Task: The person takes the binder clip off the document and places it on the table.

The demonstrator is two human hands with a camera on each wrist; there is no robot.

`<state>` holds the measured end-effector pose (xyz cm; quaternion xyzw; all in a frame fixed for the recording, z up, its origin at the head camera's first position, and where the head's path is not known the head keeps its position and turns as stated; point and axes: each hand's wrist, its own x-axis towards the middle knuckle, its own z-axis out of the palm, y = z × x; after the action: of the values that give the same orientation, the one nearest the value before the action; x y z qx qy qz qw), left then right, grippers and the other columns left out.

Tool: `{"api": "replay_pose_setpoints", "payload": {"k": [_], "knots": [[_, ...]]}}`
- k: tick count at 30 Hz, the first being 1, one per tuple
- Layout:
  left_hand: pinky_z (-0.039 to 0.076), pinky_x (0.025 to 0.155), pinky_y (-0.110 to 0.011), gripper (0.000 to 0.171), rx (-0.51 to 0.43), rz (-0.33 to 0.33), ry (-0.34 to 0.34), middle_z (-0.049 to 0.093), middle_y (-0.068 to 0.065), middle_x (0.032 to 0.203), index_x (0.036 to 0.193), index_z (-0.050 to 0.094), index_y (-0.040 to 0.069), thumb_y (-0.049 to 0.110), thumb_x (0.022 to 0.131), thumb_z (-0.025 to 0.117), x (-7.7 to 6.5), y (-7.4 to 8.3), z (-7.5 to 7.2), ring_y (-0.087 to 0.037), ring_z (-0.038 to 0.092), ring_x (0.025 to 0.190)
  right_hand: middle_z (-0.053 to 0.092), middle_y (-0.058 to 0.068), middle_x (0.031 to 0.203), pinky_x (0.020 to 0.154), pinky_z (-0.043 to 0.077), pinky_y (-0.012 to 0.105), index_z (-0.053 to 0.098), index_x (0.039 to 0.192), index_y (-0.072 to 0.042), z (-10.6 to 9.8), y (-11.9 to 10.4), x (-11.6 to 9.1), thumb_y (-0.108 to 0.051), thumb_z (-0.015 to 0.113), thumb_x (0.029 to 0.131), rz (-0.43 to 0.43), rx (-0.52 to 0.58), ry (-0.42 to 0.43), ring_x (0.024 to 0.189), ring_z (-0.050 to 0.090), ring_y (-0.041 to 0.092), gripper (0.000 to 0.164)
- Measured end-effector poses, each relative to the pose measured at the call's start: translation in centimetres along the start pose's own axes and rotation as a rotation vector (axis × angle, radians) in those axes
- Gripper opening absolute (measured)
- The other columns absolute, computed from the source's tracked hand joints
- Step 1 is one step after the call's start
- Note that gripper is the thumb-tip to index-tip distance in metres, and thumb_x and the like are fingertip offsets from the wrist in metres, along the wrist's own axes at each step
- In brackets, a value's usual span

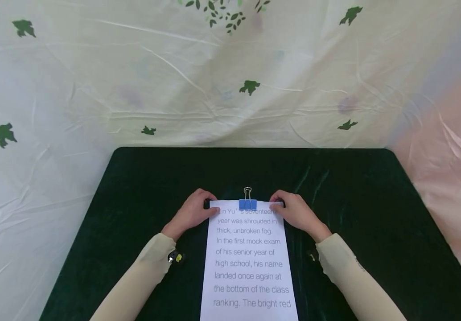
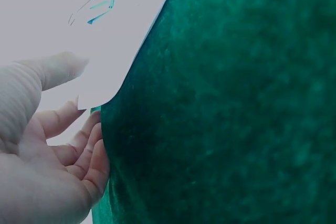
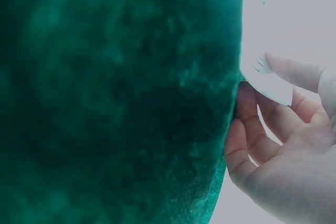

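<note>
My left hand (image 1: 192,212) and right hand (image 1: 297,213) are pinching the far corners of a white, rectangular printed paper (image 1: 249,258) over the dark-green velvety tabletop (image 1: 375,196); a blue binder clip (image 1: 248,205) is gripping the paper's far edge.

Head view looks forward and down; close wrist views seemingly share its paper (image 1: 248,258).

- The left arm (image 1: 142,272) reaches forward and slants inward, sleeved nearly to the bare left wrist (image 1: 171,229).
- The right arm (image 1: 359,276) mirrors it, ending in the bare right wrist (image 1: 320,232).
- The left hand (image 1: 194,210) pinches, left thumb (image 2: 59,70) on top, left fingers (image 2: 97,169) curled beneath.
- The right hand (image 1: 298,212) pinches likewise, right thumb (image 3: 295,72) above, right fingers (image 3: 239,153) bent below.
- Both hands are about level, apart from each other.
</note>
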<state>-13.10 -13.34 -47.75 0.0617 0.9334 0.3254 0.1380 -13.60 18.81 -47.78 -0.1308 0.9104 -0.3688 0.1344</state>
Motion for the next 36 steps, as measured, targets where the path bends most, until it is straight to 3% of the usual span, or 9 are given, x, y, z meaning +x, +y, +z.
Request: {"api": "replay_pose_setpoints", "payload": {"k": [8, 12, 21, 36], "knots": [[0.051, 0.077, -0.035, 0.024, -0.119, -0.007, 0.061, 0.065, -0.005, 0.105, 0.116, 0.069, 0.013, 0.023, 0.096, 0.077, -0.3, 0.0, 0.6, -0.020, 0.058, 0.091, 0.070, 0.005, 0.101, 0.072, 0.050, 0.034, 0.068, 0.113, -0.011, 0.0, -0.1, -0.6, -0.015, 0.068, 0.102, -0.036, 0.009, 0.066, 0.084, 0.063, 0.017, 0.012], [0.051, 0.074, -0.034, 0.016, -0.172, 0.010, 0.099, 0.066, -0.003, 0.097, 0.110, 0.069, 0.013, 0.020, 0.098, 0.075, -0.6, 0.2, 0.7, -0.019, 0.060, 0.084, 0.070, 0.005, 0.102, 0.074, 0.050, 0.036, 0.068, 0.112, -0.012, -0.1, -0.3, -0.9, -0.015, 0.068, 0.102, -0.032, 0.019, 0.090, 0.085, 0.063, 0.018, 0.011], [0.052, 0.075, -0.035, 0.010, -0.264, 0.070, 0.154, 0.072, -0.002, 0.098, 0.107, 0.069, 0.014, 0.019, 0.100, 0.072, -1.0, 0.6, 0.9, -0.017, 0.064, 0.081, 0.070, 0.006, 0.106, 0.080, 0.049, 0.039, 0.068, 0.113, -0.013, -0.7, -0.6, -1.6, -0.018, 0.067, 0.103, -0.007, 0.044, 0.119, 0.090, 0.064, 0.021, 0.012], [0.052, 0.070, -0.031, 0.006, -0.407, 0.188, 0.193, 0.077, 0.000, 0.096, 0.104, 0.066, 0.016, 0.013, 0.101, 0.069, -1.5, 1.0, 1.3, -0.013, 0.070, 0.077, 0.070, 0.004, 0.106, 0.079, 0.048, 0.040, 0.069, 0.112, -0.013, -2.0, -0.6, -2.6, -0.020, 0.068, 0.102, -0.053, 0.060, 0.155, 0.091, 0.062, 0.021, 0.013]]}}
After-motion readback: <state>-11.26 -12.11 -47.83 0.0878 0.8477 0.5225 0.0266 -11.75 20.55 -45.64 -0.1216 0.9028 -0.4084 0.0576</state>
